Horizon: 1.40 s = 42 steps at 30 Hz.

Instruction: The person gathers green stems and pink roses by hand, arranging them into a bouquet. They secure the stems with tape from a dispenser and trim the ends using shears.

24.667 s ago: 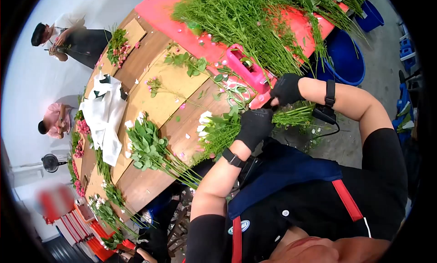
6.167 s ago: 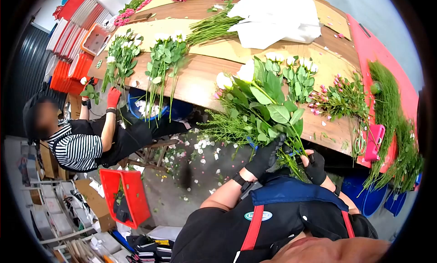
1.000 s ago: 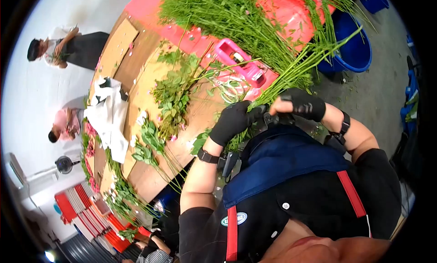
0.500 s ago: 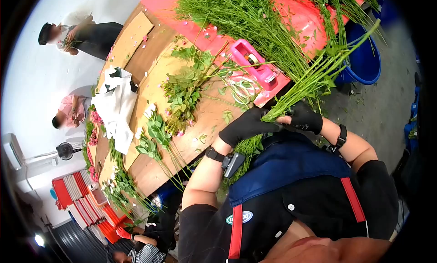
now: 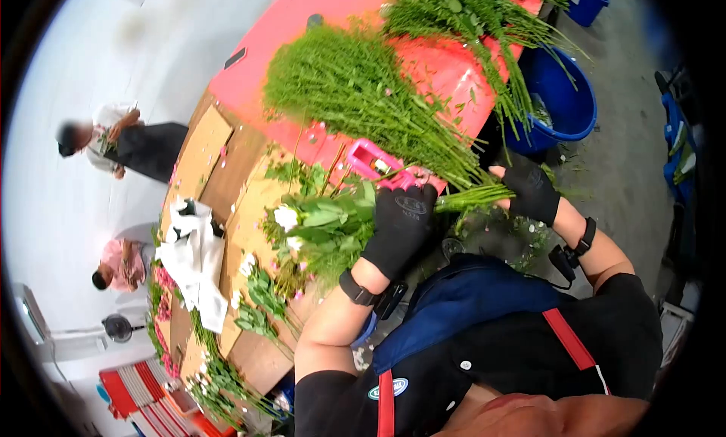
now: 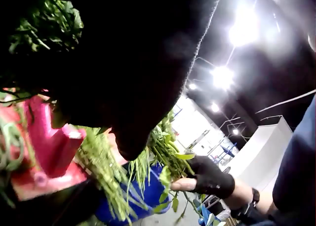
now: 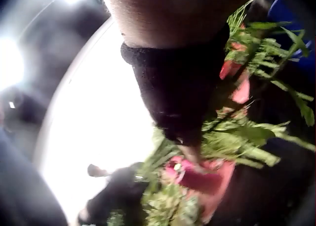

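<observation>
My gloved left hand (image 5: 404, 225) grips a bouquet around its stems. White roses (image 5: 286, 218) and broad green leaves (image 5: 333, 214) stick out on its left side, the bare stems (image 5: 473, 198) on its right. At the stem ends is my gloved right hand (image 5: 533, 195), its thumb and fingers around them. In the left wrist view the right hand (image 6: 210, 179) is beside the stems (image 6: 170, 149); the left hand is a dark shape. The right wrist view shows the right hand (image 7: 180, 97) over green stems (image 7: 237, 147), blurred.
A pink tape dispenser (image 5: 378, 163) stands just beyond the left hand. Long green foliage (image 5: 363, 97) covers part of the red table surface (image 5: 446, 66). Loose roses (image 5: 261, 297) and white wrapping (image 5: 193, 259) lie leftward. A blue bucket (image 5: 560, 104) stands right; two people are beyond the table.
The bouquet has turned: its stems pointed up and right, now they point right, with white roses showing at left. The right hand has moved up to the stem ends.
</observation>
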Motion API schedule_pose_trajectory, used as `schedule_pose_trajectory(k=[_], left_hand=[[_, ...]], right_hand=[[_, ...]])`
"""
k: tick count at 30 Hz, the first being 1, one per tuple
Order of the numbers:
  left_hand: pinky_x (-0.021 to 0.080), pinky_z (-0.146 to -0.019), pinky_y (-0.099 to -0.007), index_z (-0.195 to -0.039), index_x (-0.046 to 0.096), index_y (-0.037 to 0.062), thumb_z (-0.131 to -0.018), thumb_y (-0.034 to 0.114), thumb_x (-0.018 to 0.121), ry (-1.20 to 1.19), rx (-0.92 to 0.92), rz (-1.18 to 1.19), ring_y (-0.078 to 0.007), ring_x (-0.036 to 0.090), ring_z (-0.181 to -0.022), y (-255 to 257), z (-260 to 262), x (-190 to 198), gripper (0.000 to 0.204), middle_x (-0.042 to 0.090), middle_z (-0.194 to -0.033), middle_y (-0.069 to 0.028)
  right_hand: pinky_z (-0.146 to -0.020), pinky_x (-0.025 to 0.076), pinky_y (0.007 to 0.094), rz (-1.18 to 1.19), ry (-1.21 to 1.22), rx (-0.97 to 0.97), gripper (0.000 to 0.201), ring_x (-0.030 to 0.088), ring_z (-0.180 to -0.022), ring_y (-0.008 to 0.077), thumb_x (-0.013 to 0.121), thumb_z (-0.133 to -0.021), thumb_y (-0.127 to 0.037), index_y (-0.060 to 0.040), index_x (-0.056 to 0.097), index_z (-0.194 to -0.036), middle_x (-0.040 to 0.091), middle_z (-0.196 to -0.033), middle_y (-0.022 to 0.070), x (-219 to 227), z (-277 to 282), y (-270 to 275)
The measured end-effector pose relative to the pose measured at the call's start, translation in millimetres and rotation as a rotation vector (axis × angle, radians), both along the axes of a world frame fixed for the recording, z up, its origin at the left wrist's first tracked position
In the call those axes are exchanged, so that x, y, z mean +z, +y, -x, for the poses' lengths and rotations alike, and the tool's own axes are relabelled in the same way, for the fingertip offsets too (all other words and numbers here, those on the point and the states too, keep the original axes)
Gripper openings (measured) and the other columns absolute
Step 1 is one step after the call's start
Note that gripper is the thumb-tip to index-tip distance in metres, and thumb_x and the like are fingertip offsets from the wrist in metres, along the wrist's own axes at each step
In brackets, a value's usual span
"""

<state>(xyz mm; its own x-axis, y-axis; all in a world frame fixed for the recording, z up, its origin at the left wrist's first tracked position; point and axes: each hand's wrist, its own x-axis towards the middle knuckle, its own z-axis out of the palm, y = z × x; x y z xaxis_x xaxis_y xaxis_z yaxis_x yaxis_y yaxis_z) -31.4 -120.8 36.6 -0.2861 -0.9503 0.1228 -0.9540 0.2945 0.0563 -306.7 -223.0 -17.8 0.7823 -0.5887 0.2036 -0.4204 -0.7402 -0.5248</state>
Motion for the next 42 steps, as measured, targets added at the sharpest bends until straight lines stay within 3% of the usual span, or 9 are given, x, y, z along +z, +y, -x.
schedule_pose_trajectory(k=[6,8,12,14,15,24,32,38,42], left_hand=[[0.048,-0.079,-0.0372,-0.127,0.054,0.0131,-0.075,0.022,0.068,0.183,-0.053,0.447,-0.025,0.062,-0.095,-42,4,66,0.054,0.054,-0.127,-0.0136],[0.05,-0.073,-0.0409,-0.126,0.055,0.0126,-0.074,0.015,0.067,0.323,0.082,0.387,-0.0298,0.063,-0.092,-38,-39,21,0.053,0.054,-0.128,-0.0178],[0.052,-0.058,-0.0417,-0.148,0.024,0.0144,-0.066,0.016,0.075,0.247,0.711,0.021,-0.0356,0.065,-0.074,7,-139,-44,0.097,0.021,-0.152,-0.0236],[0.053,-0.057,-0.0397,-0.151,0.009,0.0163,-0.062,0.024,0.081,0.046,0.821,-0.172,-0.0352,0.066,-0.073,30,-186,-78,0.115,0.005,-0.155,-0.0234],[0.053,-0.059,-0.0387,-0.151,0.01,0.0161,-0.058,0.03,0.084,-0.004,0.909,-0.275,-0.0338,0.067,-0.079,33,-199,-85,0.12,0.001,-0.156,-0.0223],[0.052,-0.066,-0.0438,-0.137,0.046,0.0248,-0.079,0.028,0.064,-0.248,0.896,-0.427,-0.031,0.067,-0.085,52,-251,-144,0.061,0.062,-0.109,-0.0132],[0.05,-0.063,-0.0445,-0.109,0.065,0.02,-0.072,0.009,0.06,-0.251,0.709,-0.076,-0.0321,0.064,-0.075,98,-240,-124,0.039,0.058,-0.107,-0.0109],[0.051,-0.069,-0.0475,-0.149,0.015,0.0155,-0.071,0.006,0.065,0.052,0.888,-0.085,-0.0378,0.064,-0.089,73,-275,-153,0.093,0.046,-0.135,-0.0236],[0.052,-0.074,-0.046,-0.128,0.052,0.0146,-0.075,0.014,0.063,-0.037,0.85,-0.355,-0.034,0.065,-0.091,58,-278,-144,0.055,0.062,-0.112,-0.0149]], right_hand=[[-0.061,0.046,0.0283,-0.14,-0.265,-0.415,0.023,0.058,-0.066,0.0127,0.07,-0.08,-0.014,-0.0019,0.064,-0.098,0.061,-0.073,0.0055,-9,14,-67],[-0.063,0.046,0.0276,0.239,-0.211,-0.48,0.023,0.056,-0.067,0.0109,0.069,-0.082,-0.016,-0.0009,0.063,-0.098,0.062,-0.073,0.0043,-28,17,-108],[-0.07,0.049,0.0365,-0.39,-0.418,-0.667,0.028,0.064,-0.078,0.0287,0.068,-0.085,-0.024,-0.0016,0.064,-0.101,0.066,-0.087,0.0143,-36,9,-204],[-0.076,0.049,0.0361,0.602,-0.2,-0.569,0.031,0.063,-0.085,0.0299,0.069,-0.084,-0.026,-0.0027,0.064,-0.103,0.065,-0.094,0.0148,-51,3,-241],[-0.078,0.048,0.0365,0.501,-0.15,-0.519,0.031,0.061,-0.089,0.03,0.069,-0.083,-0.026,-0.0033,0.064,-0.103,0.064,-0.096,0.0147,-30,-13,-230],[-0.079,0.046,0.0447,-0.055,0.274,-0.016,0.036,0.06,-0.089,0.034,0.071,-0.073,-0.039,-0.0039,0.062,-0.078,0.061,-0.086,0.0185,-74,-166,-119],[-0.058,0.042,0.0304,-1.024,-0.166,-0.245,0.031,0.051,-0.063,0.0131,0.067,-0.084,-0.028,0.0003,0.056,-0.079,0.054,-0.068,0.0039,-20,-144,-116],[-0.062,0.047,0.03,-0.499,0.053,-0.12,0.047,0.058,-0.076,0.0132,0.071,-0.081,-0.032,0.0037,0.057,-0.11,0.061,-0.086,0.0071,-64,-134,-118],[-0.074,0.046,0.0275,-0.801,-0.025,-0.244,0.045,0.057,-0.086,0.0118,0.072,-0.08,-0.025,0.0044,0.059,-0.112,0.063,-0.093,0.005,-72,-129,-112]])
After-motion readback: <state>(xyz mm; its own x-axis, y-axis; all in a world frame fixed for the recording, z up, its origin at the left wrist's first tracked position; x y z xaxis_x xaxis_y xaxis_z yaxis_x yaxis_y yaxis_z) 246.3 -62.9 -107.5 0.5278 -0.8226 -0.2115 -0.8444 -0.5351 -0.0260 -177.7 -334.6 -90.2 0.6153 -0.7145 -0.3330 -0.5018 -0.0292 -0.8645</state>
